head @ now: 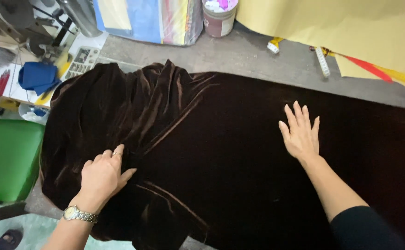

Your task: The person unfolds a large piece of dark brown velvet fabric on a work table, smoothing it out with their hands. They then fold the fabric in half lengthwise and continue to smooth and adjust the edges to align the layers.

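Note:
A large piece of dark brown velvet fabric [221, 139] lies spread over the grey table [239, 55]. Its left part is bunched into folds, its right part lies flat. My left hand [103, 176], with a ring and a metal wristwatch, rests on the wrinkled left part, fingers curled and pressing into a fold. My right hand [300, 132] lies flat and open on the smooth part of the fabric, fingers spread and pointing away from me.
Yellow paper sheets [350, 28] cover the back right, with a red strip [369, 68] and a measuring tape [322, 60] near them. A round tub [218, 16] and coloured sheets [147, 21] stand at the back. A green stool [8, 157] is at the left, beside a cluttered shelf with blue cloth [38, 76].

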